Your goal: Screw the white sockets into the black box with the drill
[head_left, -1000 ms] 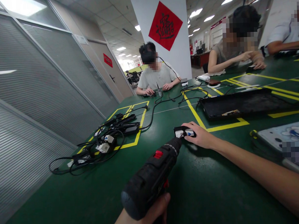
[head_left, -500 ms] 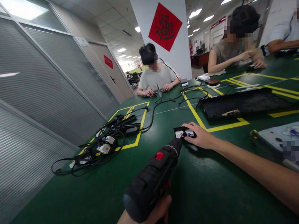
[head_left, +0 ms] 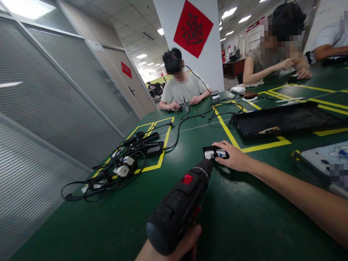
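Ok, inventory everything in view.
Pistol-shaped drill: 1, black and red, centre
Small boxy device: 1, black and white, at drill tip
Tangled cables: several, black, left
Shallow rectangular tray: 1, black, right
Flat patterned case: 1, pale blue, right edge
Tabletop: 1, yellow-taped green, below
Small items: count unclear, mixed, tabletop's far half
Diamond poster: 1, red, pillar
Door: 1, beige, back left
Slatted partition: 1, grey, left
People: 3, white/grey tops, across tabletop
Left hand: 1, gripping drill
Right hand: 1, holding device

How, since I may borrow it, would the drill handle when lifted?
The drill is probably heavy for its size, judging by its thick body above the left hand. It should feel stiff, as the casing looks hard. Laid down, it might rock: its back is rounded.
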Tool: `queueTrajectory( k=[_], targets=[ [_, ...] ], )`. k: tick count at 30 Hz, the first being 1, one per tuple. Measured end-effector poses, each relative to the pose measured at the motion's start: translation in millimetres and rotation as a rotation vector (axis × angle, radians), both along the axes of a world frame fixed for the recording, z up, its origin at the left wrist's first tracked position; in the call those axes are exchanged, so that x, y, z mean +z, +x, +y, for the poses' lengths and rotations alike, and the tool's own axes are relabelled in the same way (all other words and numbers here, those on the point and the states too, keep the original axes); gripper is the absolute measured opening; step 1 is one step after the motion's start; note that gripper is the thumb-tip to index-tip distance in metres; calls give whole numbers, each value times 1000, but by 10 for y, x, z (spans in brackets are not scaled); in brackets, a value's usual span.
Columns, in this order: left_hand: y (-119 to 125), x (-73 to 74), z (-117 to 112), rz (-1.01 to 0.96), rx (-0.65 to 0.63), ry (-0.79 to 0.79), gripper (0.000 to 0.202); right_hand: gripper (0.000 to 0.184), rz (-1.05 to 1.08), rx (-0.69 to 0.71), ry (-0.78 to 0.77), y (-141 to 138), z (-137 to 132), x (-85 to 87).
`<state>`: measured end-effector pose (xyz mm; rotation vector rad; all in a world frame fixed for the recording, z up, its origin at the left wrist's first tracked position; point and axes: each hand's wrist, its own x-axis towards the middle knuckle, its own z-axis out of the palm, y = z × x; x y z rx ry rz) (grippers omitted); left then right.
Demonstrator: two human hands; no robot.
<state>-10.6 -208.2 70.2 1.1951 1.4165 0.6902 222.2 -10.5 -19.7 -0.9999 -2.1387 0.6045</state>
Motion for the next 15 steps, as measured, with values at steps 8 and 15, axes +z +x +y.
queueTrajectory(
  k=[8,15],
  targets=[
    [30,27,-3,4,24,98,49,45,8,14,-11,-9,10,14],
    [-30,-113,34,-4,-29,131,32,45,11,26,-23,-8,-28,68]
  ],
)
